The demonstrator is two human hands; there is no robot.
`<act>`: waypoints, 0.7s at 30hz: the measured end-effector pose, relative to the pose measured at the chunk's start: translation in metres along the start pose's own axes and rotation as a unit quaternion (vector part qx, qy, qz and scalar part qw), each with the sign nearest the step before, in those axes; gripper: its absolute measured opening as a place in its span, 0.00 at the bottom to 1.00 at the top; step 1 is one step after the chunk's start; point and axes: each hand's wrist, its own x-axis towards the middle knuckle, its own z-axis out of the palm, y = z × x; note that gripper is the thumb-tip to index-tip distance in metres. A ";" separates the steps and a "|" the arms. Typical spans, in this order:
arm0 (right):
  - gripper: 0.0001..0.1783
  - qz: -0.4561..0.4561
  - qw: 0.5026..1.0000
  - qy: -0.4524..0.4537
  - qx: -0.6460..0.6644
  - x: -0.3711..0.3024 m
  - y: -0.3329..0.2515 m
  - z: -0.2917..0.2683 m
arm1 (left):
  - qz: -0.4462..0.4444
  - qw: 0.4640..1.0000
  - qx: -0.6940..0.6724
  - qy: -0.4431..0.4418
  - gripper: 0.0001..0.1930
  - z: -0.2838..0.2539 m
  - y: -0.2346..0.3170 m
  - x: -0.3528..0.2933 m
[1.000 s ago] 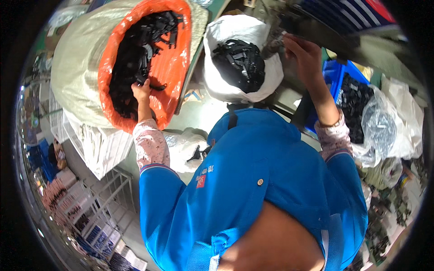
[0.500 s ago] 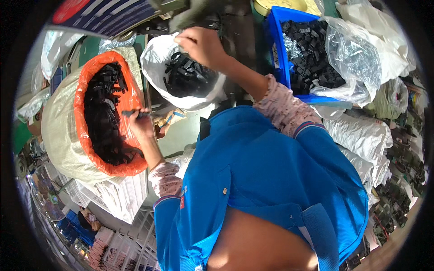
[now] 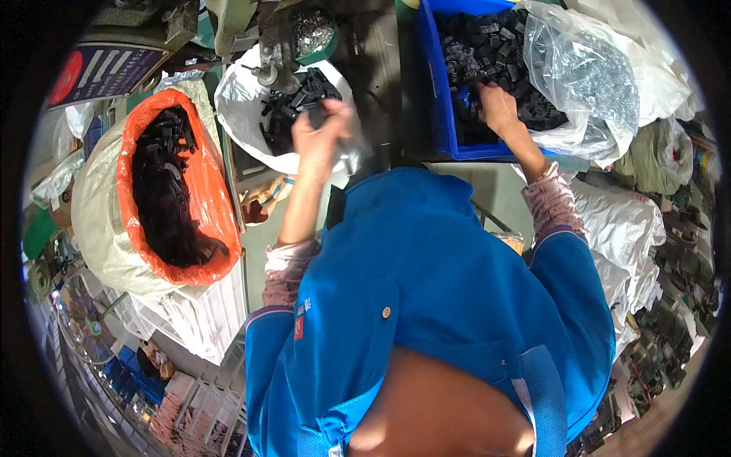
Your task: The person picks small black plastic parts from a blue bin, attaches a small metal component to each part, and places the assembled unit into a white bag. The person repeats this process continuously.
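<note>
My left hand (image 3: 323,141), blurred by motion, is at the near right rim of a white bag (image 3: 236,114). Its fingers are closed on a small black plastic part (image 3: 315,116). More black parts (image 3: 308,91) lie inside that bag. On the right, my right hand (image 3: 500,110) reaches into a blue bin (image 3: 442,91) heaped with small black blocks (image 3: 487,49). Its fingers curl down among the blocks, and what they grip there is hidden.
An orange-lined sack (image 3: 228,236) of black parts stands at the left. Beyond the white bag are a metal machine part (image 3: 268,75) and a green tray of small metal pieces (image 3: 314,34). Clear plastic (image 3: 582,65) drapes over the bin's right side. White bundles (image 3: 620,217) lie at the right.
My left hand has moved from the orange-lined sack to the white bag, carrying a black part. My right hand has left the machine area above the white bag and entered the blue bin.
</note>
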 end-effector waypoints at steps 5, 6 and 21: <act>0.13 -0.034 0.996 -0.037 -0.075 0.002 0.013 0.010 | 0.083 0.939 0.287 -0.168 0.10 0.079 -0.024 -0.010; 0.14 -0.034 0.999 -0.016 -0.025 -0.006 0.009 -0.012 | 0.050 0.943 0.268 -0.191 0.12 0.088 -0.030 -0.011; 0.11 -0.120 0.968 0.051 0.215 -0.006 0.033 -0.032 | -0.007 0.992 0.023 -0.121 0.19 0.094 -0.040 -0.001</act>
